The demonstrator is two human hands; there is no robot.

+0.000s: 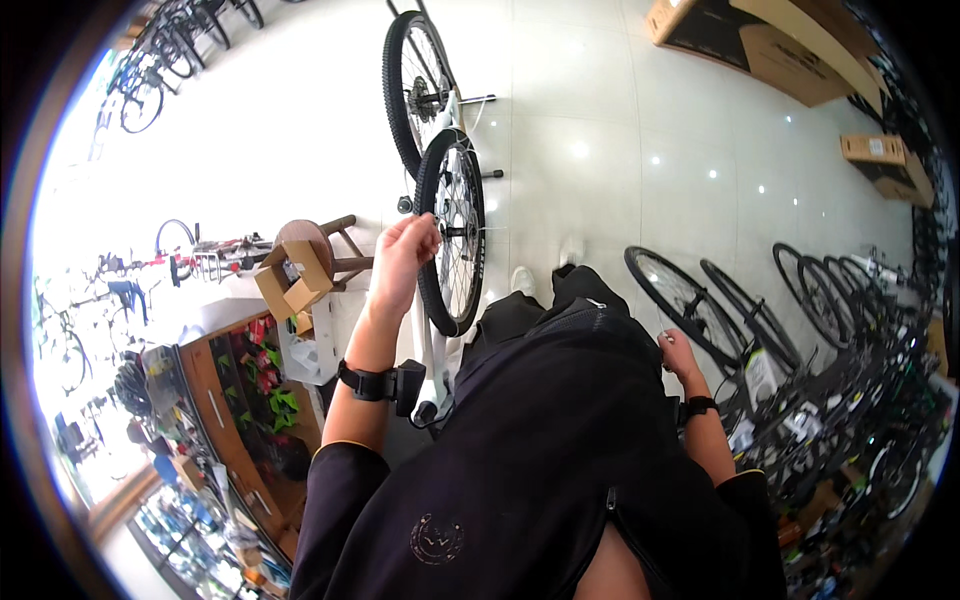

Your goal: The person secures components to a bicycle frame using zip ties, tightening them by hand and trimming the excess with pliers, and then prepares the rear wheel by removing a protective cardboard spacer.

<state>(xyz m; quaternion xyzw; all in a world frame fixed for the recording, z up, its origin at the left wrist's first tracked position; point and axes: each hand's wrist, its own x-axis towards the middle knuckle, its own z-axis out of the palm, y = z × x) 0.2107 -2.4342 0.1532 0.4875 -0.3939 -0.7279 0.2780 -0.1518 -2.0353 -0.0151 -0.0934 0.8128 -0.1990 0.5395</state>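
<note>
Showing knobby black tyre (430,294), thin spokes (466,190): wheel (459,232); left hand (408,245), right hand (678,354) curled; grip unclear

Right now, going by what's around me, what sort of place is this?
Probably a bicycle shop or workshop: bicycles crowd the right side, more bicycles stand at the upper left, and a bicycle wheel is beside your left hand.
</note>
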